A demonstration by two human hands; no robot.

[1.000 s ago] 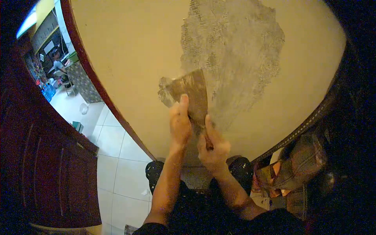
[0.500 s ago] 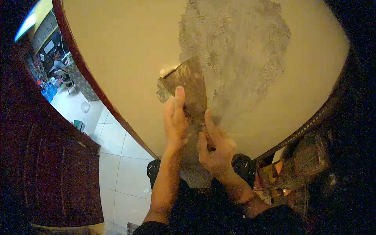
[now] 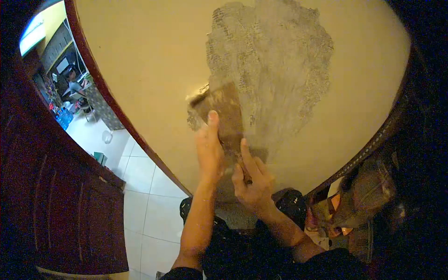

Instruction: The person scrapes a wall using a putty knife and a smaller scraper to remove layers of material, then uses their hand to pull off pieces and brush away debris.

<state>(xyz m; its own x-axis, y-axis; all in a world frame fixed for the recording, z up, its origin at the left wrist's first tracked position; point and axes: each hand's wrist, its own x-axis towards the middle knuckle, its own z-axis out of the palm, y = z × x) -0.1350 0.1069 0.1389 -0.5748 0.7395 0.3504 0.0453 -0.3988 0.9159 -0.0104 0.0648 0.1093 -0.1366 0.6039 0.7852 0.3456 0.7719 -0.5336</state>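
Note:
A wide, flat scraper with a worn, brownish blade lies against the yellowish wall. My left hand grips it by the left side of the blade, thumb stretched along its face. Lower down, my right hand is closed around the handle, index finger pointing up along it. At the blade's upper left corner, a curled piece of the wall's coating stands off the surface. Above and right of the blade spreads a large rough grey patch where the coating is gone.
A dark red door stands at left beside white floor tiles. Through the doorway a person sits near blue bottles. At lower right are bags and mixed items. My dark shoes are close to the wall.
The view has shifted slightly. Both hands and the scraper sit a little lower in the picture, still in the same hold, with the blade by the lower left of the grey patch.

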